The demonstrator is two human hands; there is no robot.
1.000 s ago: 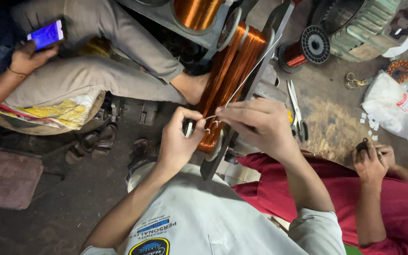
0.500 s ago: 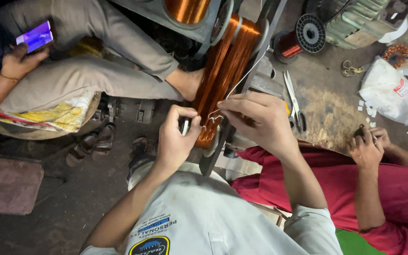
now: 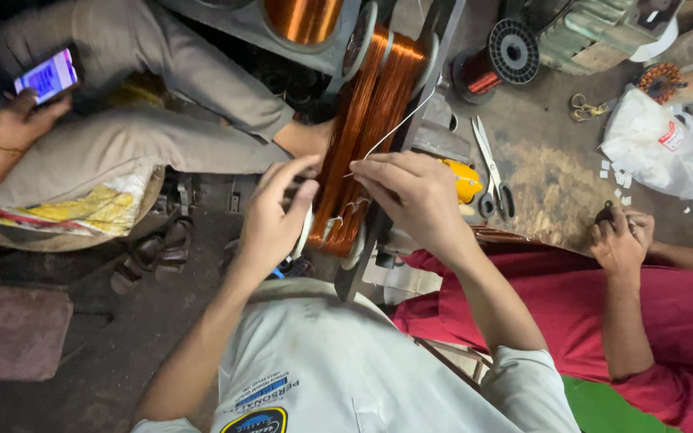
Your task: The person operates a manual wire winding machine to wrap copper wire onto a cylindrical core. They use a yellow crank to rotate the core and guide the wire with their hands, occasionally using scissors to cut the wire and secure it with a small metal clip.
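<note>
Copper wire coil (image 3: 362, 144) sits wound on its former, centre of view. Right hand (image 3: 415, 196) pinches a thin white tie strand (image 3: 395, 128) at the winding; left hand (image 3: 274, 220) lies half-curled against the coil's side. Step judged: binding the turns. Next calls for steady strand tension.

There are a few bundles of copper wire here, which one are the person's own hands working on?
The long copper coil in the middle, between the left hand and right hand. The copper roll at the top edge and the black-rimmed spool sit apart, untouched.
</note>
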